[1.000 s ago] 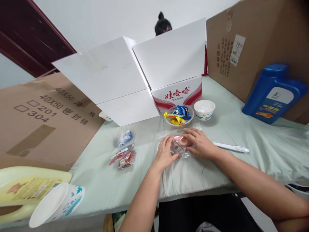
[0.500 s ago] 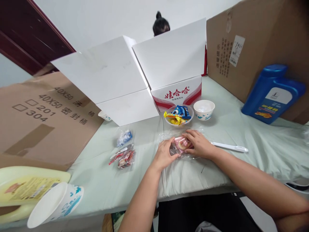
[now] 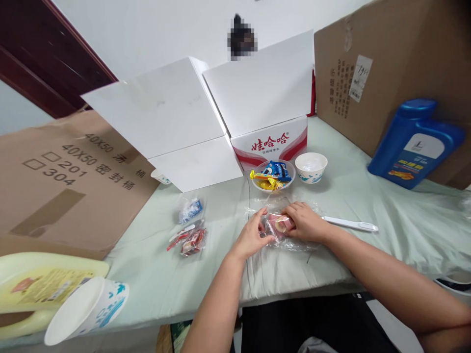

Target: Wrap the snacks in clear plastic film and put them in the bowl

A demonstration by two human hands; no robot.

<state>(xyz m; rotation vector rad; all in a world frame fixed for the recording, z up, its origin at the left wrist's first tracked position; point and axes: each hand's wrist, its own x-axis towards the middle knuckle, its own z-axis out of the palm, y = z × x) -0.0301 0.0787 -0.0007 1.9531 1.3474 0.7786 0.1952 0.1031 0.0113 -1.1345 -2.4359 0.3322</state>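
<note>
Both hands work on a clear plastic bag lying on the pale green cloth. Inside it is a pink-wrapped snack. My left hand pinches the bag's left edge with thumb and fingers closed. On the snack's right side, my right hand curls its fingers round the wrapper through the plastic. Just beyond the hands stands a clear bowl of wrapped sweets, with a white paper bowl to its right.
A white pen-like stick lies right of my right hand. Two small filled bags lie to the left. Behind are an open white carton, brown cardboard boxes, a blue jug and another person's head. A yellow bottle and tipped cup sit near left.
My fingers have closed in round the pink snack and bunched the bag tighter. The snack has turned slightly. The view shifted a little.
</note>
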